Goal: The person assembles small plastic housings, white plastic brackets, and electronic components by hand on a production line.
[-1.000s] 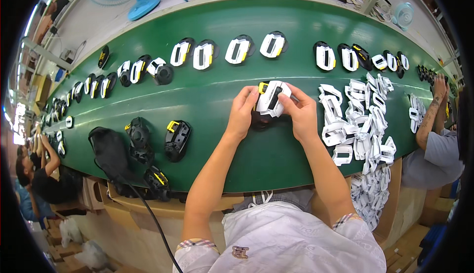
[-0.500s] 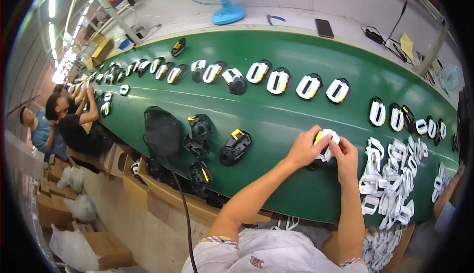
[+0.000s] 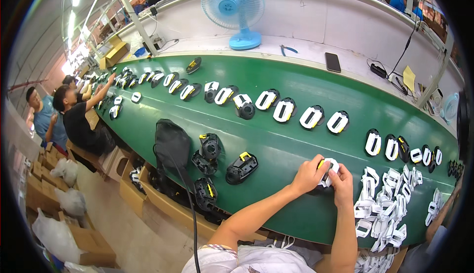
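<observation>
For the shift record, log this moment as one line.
left hand: holds part | right hand: holds same part | to their right: white frames, piled | to their left: black shells

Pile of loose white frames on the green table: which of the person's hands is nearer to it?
Right. The right hand is just left of the pile of loose white frames; the left hand is farther left, beyond the right hand.

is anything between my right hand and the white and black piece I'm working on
Nothing visible is in between: the right hand is on the white and black piece, as is the left hand. The pile of loose white parts lies to the right hand's right, not between them.
</observation>
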Available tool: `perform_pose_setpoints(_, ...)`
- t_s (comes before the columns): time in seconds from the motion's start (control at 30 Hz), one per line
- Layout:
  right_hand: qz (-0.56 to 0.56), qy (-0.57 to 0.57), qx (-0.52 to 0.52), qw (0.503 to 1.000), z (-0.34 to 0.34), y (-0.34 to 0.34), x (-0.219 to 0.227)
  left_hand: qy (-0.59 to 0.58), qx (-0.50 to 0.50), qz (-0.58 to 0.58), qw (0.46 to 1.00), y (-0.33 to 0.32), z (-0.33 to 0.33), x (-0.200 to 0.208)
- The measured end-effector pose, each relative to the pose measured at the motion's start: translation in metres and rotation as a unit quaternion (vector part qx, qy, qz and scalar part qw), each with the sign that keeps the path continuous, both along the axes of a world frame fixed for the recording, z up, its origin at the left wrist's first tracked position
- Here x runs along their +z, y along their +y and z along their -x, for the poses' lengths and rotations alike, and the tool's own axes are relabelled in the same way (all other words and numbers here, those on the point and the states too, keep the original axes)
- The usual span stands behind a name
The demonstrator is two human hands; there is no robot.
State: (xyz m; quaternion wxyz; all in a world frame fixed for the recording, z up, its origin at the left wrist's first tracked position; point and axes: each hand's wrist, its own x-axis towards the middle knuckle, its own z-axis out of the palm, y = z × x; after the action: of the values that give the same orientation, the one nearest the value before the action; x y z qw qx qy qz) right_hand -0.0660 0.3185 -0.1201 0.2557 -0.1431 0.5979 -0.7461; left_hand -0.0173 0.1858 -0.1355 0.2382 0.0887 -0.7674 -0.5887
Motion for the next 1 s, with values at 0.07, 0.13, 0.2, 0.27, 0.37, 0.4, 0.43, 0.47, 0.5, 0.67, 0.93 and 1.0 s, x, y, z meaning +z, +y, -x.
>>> perform_pose_setpoints(0.07, 0.002, 0.000, 0.015, 1.000, -0.005, -0.006, 0.003, -0.014, -0.019, -0.035, 0.999, -0.007, -0.002, -0.004)
perform_pose_setpoints(0.13, -0.027, 0.000, 0.052, 0.998, -0.008, -0.005, -0.005, -0.022, 0.020, -0.067, 0.997, -0.014, 0.003, -0.006)
perform_pose_setpoints(0.2, -0.049, -0.022, 0.063, 0.997, -0.010, -0.004, -0.011, -0.021, 0.005, -0.082, 0.996, -0.016, 0.005, -0.011)
perform_pose_setpoints(0.27, -0.044, -0.014, 0.068, 0.997, -0.006, -0.004, -0.004, -0.030, -0.033, -0.072, 0.996, -0.020, 0.006, -0.013)
perform_pose_setpoints(0.37, -0.043, -0.041, 0.081, 0.995, -0.003, -0.003, 0.003, -0.034, -0.033, -0.044, 0.998, -0.021, 0.004, -0.004)
perform_pose_setpoints(0.4, -0.044, -0.044, 0.080, 0.995, -0.005, -0.004, 0.004, -0.037, -0.034, -0.024, 0.998, -0.020, 0.001, -0.004)
perform_pose_setpoints(0.43, -0.062, -0.024, 0.076, 0.995, -0.006, -0.006, 0.006, -0.039, -0.034, -0.024, 0.998, -0.019, 0.000, -0.004)
perform_pose_setpoints(0.47, -0.080, -0.004, 0.073, 0.994, -0.008, -0.007, 0.008, -0.054, -0.008, 0.013, 0.998, -0.018, -0.001, -0.003)
perform_pose_setpoints(0.5, -0.080, -0.002, 0.072, 0.994, -0.009, -0.007, 0.007, -0.064, 0.018, 0.050, 0.997, -0.017, 0.002, -0.002)
perform_pose_setpoints(0.67, -0.029, 0.080, 0.026, 0.996, -0.011, -0.011, -0.007, 0.000, 0.033, 0.056, 0.998, -0.016, 0.007, -0.007)
perform_pose_setpoints(0.93, -0.126, 0.285, -0.050, 0.949, -0.021, -0.009, 0.009, 0.066, -0.137, -0.299, 0.942, -0.025, 0.004, -0.006)
perform_pose_setpoints(1.0, -0.219, 0.531, -0.071, 0.816, -0.018, -0.007, 0.009, -0.018, -0.145, -0.377, 0.915, -0.030, 0.001, 0.000)
